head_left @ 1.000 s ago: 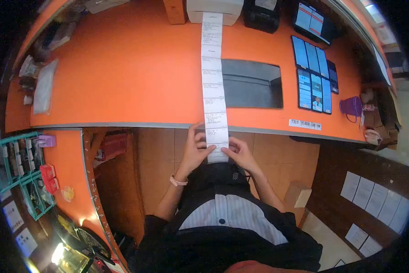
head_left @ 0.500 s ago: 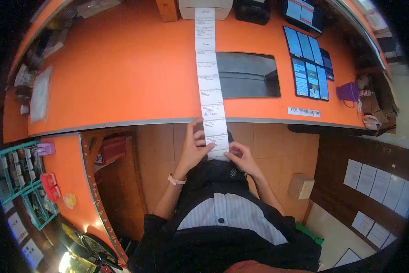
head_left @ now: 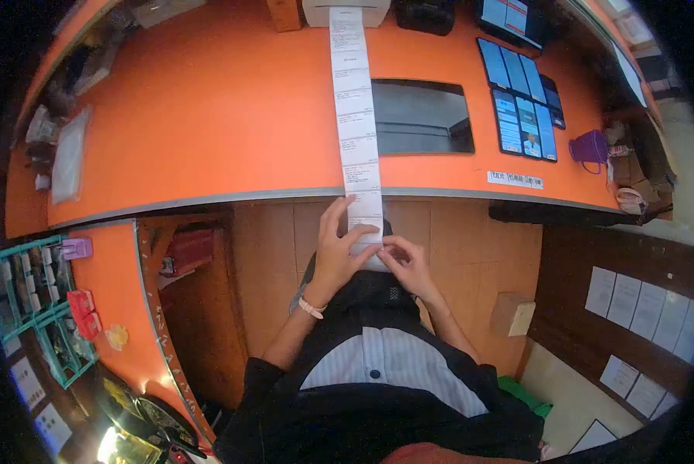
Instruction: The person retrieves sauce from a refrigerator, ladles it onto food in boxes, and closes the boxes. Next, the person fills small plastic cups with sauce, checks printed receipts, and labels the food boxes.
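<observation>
A long white strip of printed labels runs from the white printer across the orange counter and hangs over its front edge. Close to my body, my left hand grips the strip from its left side, fingers curled and thumb lying across the print. From the right, my right hand pinches the strip's edge near its lower end, thumb and forefinger together. Both hands' fingertips nearly meet there. The lowest piece of the strip is partly hidden by my fingers.
Several phones lie in a block on the orange counter, right of a dark glossy panel. A small purple bucket stands beyond them. Left of me, a side counter holds red boxes and a teal rack.
My left hand has turned and shifted up slightly, its thumb now further across the strip. My right hand has moved a little left, closer to the left thumb.
</observation>
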Action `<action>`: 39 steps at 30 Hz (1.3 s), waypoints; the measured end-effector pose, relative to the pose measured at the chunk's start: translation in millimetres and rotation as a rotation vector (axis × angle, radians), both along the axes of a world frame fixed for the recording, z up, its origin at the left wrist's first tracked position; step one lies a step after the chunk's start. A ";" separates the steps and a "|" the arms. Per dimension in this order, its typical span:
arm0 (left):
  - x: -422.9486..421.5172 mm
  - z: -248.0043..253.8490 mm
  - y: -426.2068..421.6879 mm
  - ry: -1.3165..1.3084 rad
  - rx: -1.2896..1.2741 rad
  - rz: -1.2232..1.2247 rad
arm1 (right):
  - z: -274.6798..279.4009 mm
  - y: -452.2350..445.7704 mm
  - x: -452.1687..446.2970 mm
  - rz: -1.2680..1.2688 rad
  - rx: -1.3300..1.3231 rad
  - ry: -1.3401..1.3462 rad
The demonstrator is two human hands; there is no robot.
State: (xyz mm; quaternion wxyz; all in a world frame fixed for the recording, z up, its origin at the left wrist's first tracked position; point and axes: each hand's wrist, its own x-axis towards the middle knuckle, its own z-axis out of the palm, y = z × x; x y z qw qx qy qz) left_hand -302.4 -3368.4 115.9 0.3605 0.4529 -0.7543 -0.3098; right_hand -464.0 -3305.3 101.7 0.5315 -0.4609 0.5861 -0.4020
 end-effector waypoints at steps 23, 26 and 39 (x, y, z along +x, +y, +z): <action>-36.8 26.0 13.6 0.169 -0.465 -0.414 | -27.3 6.4 -14.2 0.027 -0.331 0.123; -40.7 22.1 18.2 0.099 -0.412 -0.605 | -29.6 1.7 -17.0 0.058 -0.306 0.133; -14.5 -29.7 -52.3 0.835 0.571 0.055 | 5.9 -71.6 -3.7 -0.047 -0.152 -0.076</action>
